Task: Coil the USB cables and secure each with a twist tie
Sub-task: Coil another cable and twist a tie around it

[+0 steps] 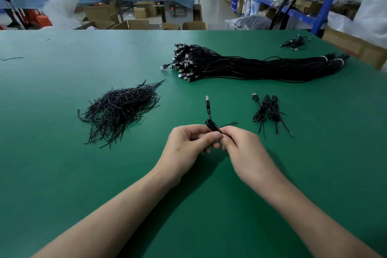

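A black USB cable (212, 127) is held just above the green surface (62, 174), near the middle of the view. It is gathered into a small coil, and its plug end rises upright out of the coil, pointing away from the person. A thin black twist tie (230, 124) crosses the coil, with one free end sticking out to the right. The left hand (188, 142) pinches the coil between its thumb and curled fingers. The right hand (245, 150) meets it from the other side, fingertips closed on the same coil where the tie crosses; whether they also grip the tie itself cannot be told.

Just to the right, two tied coils (268, 111) lie side by side on the surface, with bare wire ends trailing toward the person. To the left sits a loose pile of twist ties (121, 109). Farther back lies a long bundle of uncoiled cables (251, 67), plugs massed at its left end and white bands near its right end. A small cluster of cables (295, 43) lies near the far right edge.
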`<control>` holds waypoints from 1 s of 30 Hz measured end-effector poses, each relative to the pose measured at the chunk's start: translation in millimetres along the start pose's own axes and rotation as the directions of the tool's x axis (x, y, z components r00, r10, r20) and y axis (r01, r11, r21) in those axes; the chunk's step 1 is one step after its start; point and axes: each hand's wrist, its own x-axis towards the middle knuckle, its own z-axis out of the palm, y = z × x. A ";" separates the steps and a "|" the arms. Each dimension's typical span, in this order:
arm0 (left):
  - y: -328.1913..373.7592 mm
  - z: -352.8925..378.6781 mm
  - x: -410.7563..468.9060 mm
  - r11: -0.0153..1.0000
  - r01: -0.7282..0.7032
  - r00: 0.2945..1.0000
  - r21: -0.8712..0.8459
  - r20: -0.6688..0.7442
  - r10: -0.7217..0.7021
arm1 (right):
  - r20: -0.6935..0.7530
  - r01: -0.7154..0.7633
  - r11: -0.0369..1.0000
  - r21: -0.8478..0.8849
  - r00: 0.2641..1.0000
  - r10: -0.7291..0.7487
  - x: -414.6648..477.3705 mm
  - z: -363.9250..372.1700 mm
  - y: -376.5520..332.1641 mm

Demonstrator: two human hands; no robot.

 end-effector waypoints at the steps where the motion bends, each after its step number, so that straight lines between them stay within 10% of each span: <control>1: 0.0 0.5 0.0 1.000 0.003 1.000 -0.017 -0.008 -0.003 | -0.014 0.023 0.998 -0.051 1.000 -0.024 -0.3 1.5 -0.4; 16: 3.8 0.5 -0.2 0.986 0.057 0.997 -0.158 0.059 -0.048 | 0.191 -0.055 0.997 -0.046 0.979 0.063 1.1 -14.5 -2.4; 30: 3.6 -7.6 3.5 0.976 0.090 0.964 -0.197 0.265 -0.035 | 0.519 -0.229 0.905 0.359 0.855 0.010 -2.8 -29.6 -3.3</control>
